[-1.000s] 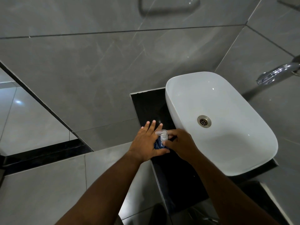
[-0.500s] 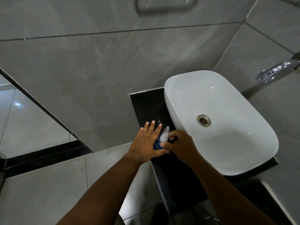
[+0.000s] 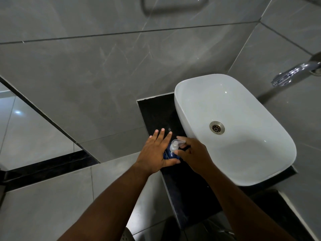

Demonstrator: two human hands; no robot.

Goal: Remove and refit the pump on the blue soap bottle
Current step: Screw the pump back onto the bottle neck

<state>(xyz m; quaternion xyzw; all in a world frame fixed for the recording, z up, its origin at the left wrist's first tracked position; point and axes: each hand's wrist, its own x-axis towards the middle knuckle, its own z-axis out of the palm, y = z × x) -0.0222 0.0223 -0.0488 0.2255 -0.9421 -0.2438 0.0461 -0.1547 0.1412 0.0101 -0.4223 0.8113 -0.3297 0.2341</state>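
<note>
The blue soap bottle (image 3: 168, 153) stands on the black counter (image 3: 156, 113) left of the basin, mostly hidden between my hands. My left hand (image 3: 154, 152) wraps its left side, thumb across the front, fingers stretched out behind it. On top sits the clear pump (image 3: 175, 144), its nozzle pointing right toward the basin. My right hand (image 3: 194, 154) pinches the pump at its collar with thumb and fingers.
A white oval basin (image 3: 271, 129) with a metal drain (image 3: 217, 127) fills the counter's right side. A chrome tap (image 3: 295, 73) sticks out of the right wall. Grey tiled walls stand behind and to the left, and the counter's front edge runs below my hands.
The pump's nozzle has turned under my right hand: it pointed left, then away, and now points right toward the basin. My left hand has kept its hold on the bottle.
</note>
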